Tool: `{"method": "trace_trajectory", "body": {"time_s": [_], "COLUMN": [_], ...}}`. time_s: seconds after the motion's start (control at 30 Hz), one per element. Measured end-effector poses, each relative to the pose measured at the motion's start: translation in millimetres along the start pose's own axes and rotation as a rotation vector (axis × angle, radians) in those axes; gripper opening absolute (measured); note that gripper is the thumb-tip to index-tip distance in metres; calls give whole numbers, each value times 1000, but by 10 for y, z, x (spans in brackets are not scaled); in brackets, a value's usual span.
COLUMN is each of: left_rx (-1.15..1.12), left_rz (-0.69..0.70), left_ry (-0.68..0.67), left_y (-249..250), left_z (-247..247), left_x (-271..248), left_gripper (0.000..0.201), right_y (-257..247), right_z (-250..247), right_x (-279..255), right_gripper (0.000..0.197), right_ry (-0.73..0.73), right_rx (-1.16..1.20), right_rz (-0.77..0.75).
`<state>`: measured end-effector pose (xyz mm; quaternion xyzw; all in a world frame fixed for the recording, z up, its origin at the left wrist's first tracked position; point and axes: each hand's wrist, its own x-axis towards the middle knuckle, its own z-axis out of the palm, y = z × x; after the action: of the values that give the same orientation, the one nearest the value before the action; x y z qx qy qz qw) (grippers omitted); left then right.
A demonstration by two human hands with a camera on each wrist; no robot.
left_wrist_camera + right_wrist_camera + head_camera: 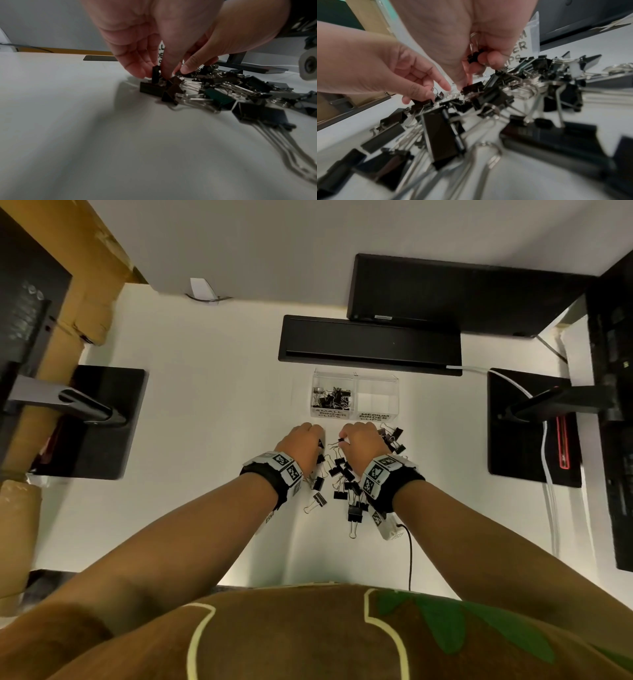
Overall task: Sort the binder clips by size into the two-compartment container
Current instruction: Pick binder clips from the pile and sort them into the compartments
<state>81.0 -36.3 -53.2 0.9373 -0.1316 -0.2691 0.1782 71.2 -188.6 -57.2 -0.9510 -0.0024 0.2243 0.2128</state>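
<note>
Both hands are down in the loose binder clips (344,477), a scattered heap of black clips with silver wire handles in 2 sizes, lying on the white desk (212,412) just on the near side of the container (354,395). That container is clear plastic with 2 compartments: the left one, labelled SMALL BINDER CLIPS, already has a bunch of little black clips in it, and the right one, labelled MEDIUM BINDER CLIPS, looks bare. Left hand (301,445) is knuckles-up with fingertips (142,70) pinching a small clip (155,73) at the left edge of the heap. Right hand (359,441) has its outer fingers curled around a little clip (473,56) tucked against the palm, while thumb and forefinger reach down onto another clip (473,86) in the heap; can't tell if that one is actually gripped. Both wrists wear black bands with checkered markers. Toward the far edge of the desk sit a flat black bar (370,344) and a monitor (462,292), with black stand bases (92,422) by the left and right edges and white cables (548,474) running along the right side.
</note>
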Motion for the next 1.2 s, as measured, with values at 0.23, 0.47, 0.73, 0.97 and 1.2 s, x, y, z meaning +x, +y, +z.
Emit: {"method": "trace_trajectory", "body": {"time_s": [0.23,0.47,0.73,0.97,1.2], "left_rx": [26,-41,-244,-383,-350], "left_rz": [12,22,-19,40,-5], "left_ry": [17,45,150,355,360], "left_y": [-9,19,50,140,202], "left_z": [40,-20,-160,-545,-759], "left_x": [-9,-53,-111,33,479], "left_gripper": [24,24,14,17,15], "right_y": [-63,-184,-352,-280,-83], "right_z": [-25,-385,-744,-539,-105], "right_x": [-25,-105,243,60,-148], "right_gripper": [26,7,9,12,33], "right_ry": [-21,121,223,198,-57], "right_rx": [-21,324,390,355,24], "right_rz": [30,48,58,74,-84]}}
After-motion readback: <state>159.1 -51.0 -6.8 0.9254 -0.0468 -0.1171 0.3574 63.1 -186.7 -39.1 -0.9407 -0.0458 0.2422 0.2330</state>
